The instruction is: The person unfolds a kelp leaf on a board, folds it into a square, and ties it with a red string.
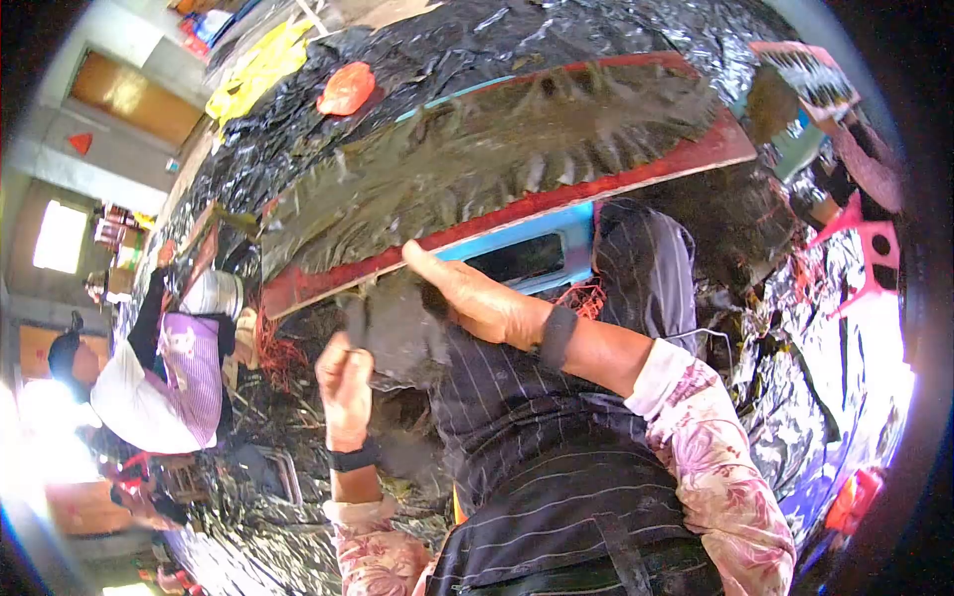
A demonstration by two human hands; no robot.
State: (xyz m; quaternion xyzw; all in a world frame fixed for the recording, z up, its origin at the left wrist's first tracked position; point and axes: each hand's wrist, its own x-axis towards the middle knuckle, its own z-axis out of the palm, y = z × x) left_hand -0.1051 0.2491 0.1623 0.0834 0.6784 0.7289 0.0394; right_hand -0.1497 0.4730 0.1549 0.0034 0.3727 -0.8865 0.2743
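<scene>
My left hand (348, 392), with a dark wristband, has its fingers curled together; what they hold, if anything, is unclear. My right hand (477, 298) reaches left, a finger stretched out beside the front edge of a long red board (735, 144). Its other fingers are partly hidden. Between and below my hands is a dark, blurred, sheet-like piece (397, 333). Overlapping strips of dark, wet-looking material (477, 154) cover most of the board, which lies tilted over a blue plastic support (576, 243).
Black plastic sheeting (268, 159) covers the floor. An orange bag (346, 88) and yellow plastic (263, 74) lie beyond the board. A person (164, 377) sits at left near a metal pot (214, 293). Another person's arm (865, 159) is at right, near a pink stool (879, 253).
</scene>
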